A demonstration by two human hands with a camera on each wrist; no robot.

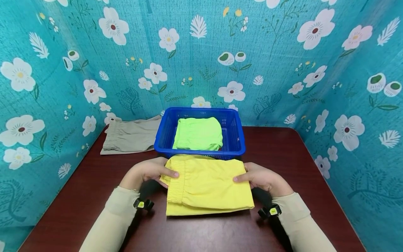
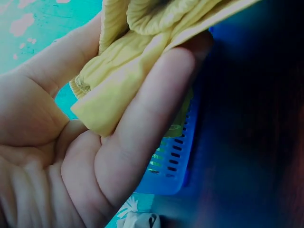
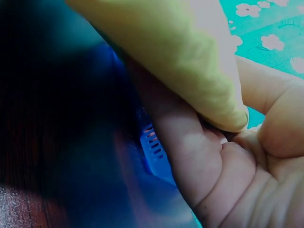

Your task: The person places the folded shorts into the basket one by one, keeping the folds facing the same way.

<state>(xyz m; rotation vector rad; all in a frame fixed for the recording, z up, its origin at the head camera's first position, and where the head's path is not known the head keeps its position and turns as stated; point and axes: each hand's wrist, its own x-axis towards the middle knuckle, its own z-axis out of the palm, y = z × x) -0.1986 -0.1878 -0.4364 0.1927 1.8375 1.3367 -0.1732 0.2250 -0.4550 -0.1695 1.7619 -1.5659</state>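
Folded yellow shorts (image 1: 214, 185), with a gathered elastic waistband at the left, are held between both hands in front of the basket. My left hand (image 1: 154, 171) pinches the waistband end, thumb on top and fingers underneath. At the opposite end my right hand (image 1: 262, 177) grips the folded edge the same way. The left wrist view shows layered yellow cloth (image 2: 114, 90) between thumb and fingers; the right wrist view shows the fold (image 3: 190, 57) lying over the fingers. Just behind, a blue plastic basket (image 1: 201, 152) contains folded bright green shorts (image 1: 199, 133).
Beige-grey folded shorts (image 1: 132, 135) lie on the table to the left of the basket, close against it. The dark red-brown table (image 1: 277, 150) is bounded at the back and sides by a teal floral curtain (image 1: 201, 70).
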